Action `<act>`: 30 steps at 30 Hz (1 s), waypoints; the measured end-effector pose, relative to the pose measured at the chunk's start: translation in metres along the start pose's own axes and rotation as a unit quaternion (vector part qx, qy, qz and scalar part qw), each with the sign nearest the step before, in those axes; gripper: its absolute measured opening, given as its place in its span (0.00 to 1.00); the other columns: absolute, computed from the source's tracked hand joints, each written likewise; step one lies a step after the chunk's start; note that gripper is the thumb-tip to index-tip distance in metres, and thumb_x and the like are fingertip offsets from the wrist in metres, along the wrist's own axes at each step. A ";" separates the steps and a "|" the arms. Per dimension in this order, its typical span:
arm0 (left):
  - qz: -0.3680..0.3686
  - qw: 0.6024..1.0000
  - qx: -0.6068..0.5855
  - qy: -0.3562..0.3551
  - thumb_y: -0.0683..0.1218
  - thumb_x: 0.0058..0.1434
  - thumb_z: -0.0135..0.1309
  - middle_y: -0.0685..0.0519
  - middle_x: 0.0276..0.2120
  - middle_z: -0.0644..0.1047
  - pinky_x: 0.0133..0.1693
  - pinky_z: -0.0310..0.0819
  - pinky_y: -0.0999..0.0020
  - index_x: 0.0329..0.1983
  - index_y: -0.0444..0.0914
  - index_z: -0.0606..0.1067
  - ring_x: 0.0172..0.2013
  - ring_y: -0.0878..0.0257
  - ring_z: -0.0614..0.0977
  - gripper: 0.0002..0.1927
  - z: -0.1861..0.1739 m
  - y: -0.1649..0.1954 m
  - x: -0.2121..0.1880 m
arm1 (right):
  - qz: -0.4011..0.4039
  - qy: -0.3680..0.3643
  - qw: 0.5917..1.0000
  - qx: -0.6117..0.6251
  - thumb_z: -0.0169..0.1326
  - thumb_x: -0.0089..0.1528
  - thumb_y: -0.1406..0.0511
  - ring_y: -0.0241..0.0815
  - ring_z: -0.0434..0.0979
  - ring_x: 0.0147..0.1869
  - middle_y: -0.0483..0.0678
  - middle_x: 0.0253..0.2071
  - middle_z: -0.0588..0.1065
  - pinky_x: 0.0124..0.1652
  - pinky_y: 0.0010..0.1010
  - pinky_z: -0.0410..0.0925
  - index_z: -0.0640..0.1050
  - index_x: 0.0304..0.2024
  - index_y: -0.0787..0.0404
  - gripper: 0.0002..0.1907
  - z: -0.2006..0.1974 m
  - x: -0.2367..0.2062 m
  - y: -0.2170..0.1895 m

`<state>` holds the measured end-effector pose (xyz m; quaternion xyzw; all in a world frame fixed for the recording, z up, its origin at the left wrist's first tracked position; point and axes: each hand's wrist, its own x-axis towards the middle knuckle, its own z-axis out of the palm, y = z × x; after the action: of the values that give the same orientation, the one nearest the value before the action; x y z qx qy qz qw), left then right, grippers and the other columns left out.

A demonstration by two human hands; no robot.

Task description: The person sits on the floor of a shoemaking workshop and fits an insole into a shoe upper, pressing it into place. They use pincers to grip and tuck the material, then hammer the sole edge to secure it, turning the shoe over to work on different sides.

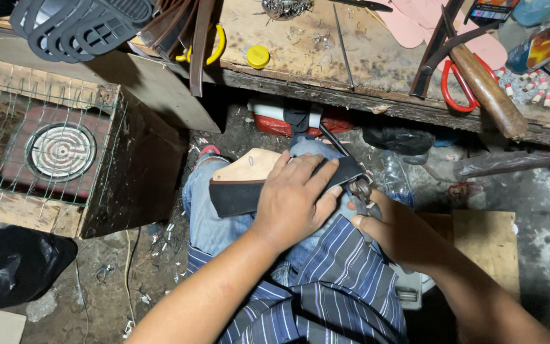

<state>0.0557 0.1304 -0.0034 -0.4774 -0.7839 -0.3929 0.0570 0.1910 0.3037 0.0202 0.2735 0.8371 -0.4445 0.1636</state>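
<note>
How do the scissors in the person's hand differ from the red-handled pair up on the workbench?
The scissors in the right hand are dark metal, held at the edge of the black shoe piece under the left hand. The red-handled scissors lie idle on the wooden bench, partly under a wooden handle. The held pair shows no coloured grip; the bench pair has bright red loops. Both have dark blades.

We see a matt black rubbery sole piece (249, 196) over a smooth tan wood shoe form (249, 167), dull metal pliers (359, 190), a rough, scarred wood counter (326, 57), glossy yellow plastic cap (258, 56), striped woven cloth apron (338, 280), faded denim.
</note>
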 end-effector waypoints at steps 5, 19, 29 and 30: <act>0.032 0.999 0.021 0.026 0.50 0.61 0.60 0.41 0.55 0.76 0.66 0.60 0.41 0.61 0.39 0.73 0.58 0.43 0.76 0.25 0.009 0.009 -0.017 | 0.046 -0.026 0.993 -0.108 0.53 0.61 0.56 0.55 0.80 0.56 0.60 0.50 0.78 0.54 0.40 0.70 0.66 0.66 0.58 0.32 -0.001 -0.009 -0.003; -0.074 0.972 -0.181 -0.134 0.46 0.59 0.60 0.41 0.46 0.79 0.49 0.74 0.54 0.57 0.38 0.71 0.49 0.43 0.81 0.23 -0.027 -0.047 0.052 | -0.290 0.325 0.899 0.050 0.58 0.67 0.65 0.48 0.82 0.39 0.56 0.36 0.78 0.39 0.37 0.72 0.70 0.47 0.67 0.13 0.053 0.073 0.000; -0.040 0.992 -0.102 -0.058 0.39 0.58 0.56 0.42 0.50 0.78 0.52 0.74 0.53 0.60 0.36 0.72 0.50 0.42 0.79 0.24 -0.012 -0.028 0.022 | -0.014 -0.014 0.998 0.051 0.51 0.62 0.59 0.52 0.79 0.40 0.58 0.39 0.80 0.42 0.41 0.69 0.75 0.52 0.65 0.20 -0.009 0.046 -0.010; -0.044 0.993 -0.092 -0.061 0.39 0.58 0.56 0.41 0.50 0.77 0.53 0.73 0.53 0.60 0.36 0.72 0.50 0.42 0.79 0.25 -0.011 -0.026 0.018 | -0.063 0.046 0.994 -0.078 0.52 0.62 0.58 0.53 0.81 0.47 0.58 0.41 0.81 0.49 0.41 0.70 0.75 0.52 0.64 0.20 -0.006 0.041 -0.009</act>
<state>0.0224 0.1296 -0.0015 -0.4682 -0.7669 -0.4357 -0.0522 0.1522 0.3170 0.0079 0.2270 0.8914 -0.3742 0.1179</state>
